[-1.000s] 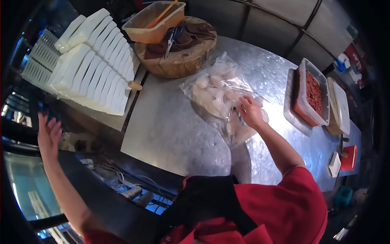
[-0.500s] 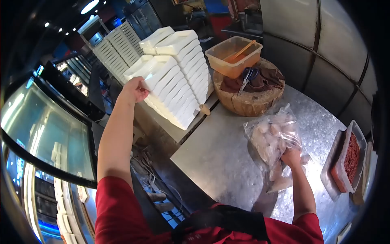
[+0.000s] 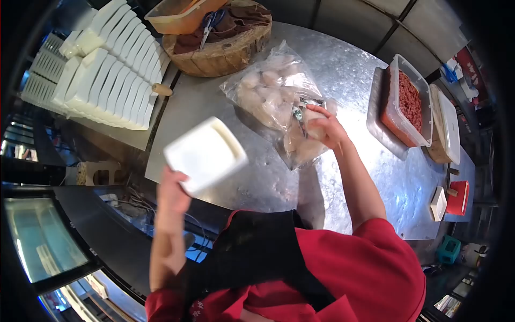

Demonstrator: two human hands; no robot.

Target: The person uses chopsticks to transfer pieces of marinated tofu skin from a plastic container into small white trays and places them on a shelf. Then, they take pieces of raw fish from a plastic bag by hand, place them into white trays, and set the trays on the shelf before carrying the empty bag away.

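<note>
My left hand (image 3: 174, 188) is closed on the near edge of a white plastic tray (image 3: 206, 155), tilted and slightly blurred above the metal table. At the table's middle lies a clear plastic bag (image 3: 268, 91) full of pale pinkish-white rounded pieces, whose kind I cannot make out. My right hand (image 3: 328, 129) rests at the bag's right side, fingers and thumb apart against the plastic and a pale piece (image 3: 310, 121). A tall stack of matching white trays (image 3: 102, 88) stands at the left.
A round wooden chopping block (image 3: 225, 51) bears scissors (image 3: 209, 27), a dark cloth and an orange-tinted tub (image 3: 179, 19). Right of the bag, a clear tub (image 3: 410, 102) holds red minced-looking food. A red container (image 3: 457, 198) sits at the far right. Glass-fronted cases line the lower left.
My left hand has brought a white tray from the stack toward the bag. My right hand's fingers now show at the bag's side. The view has swung right and down.
</note>
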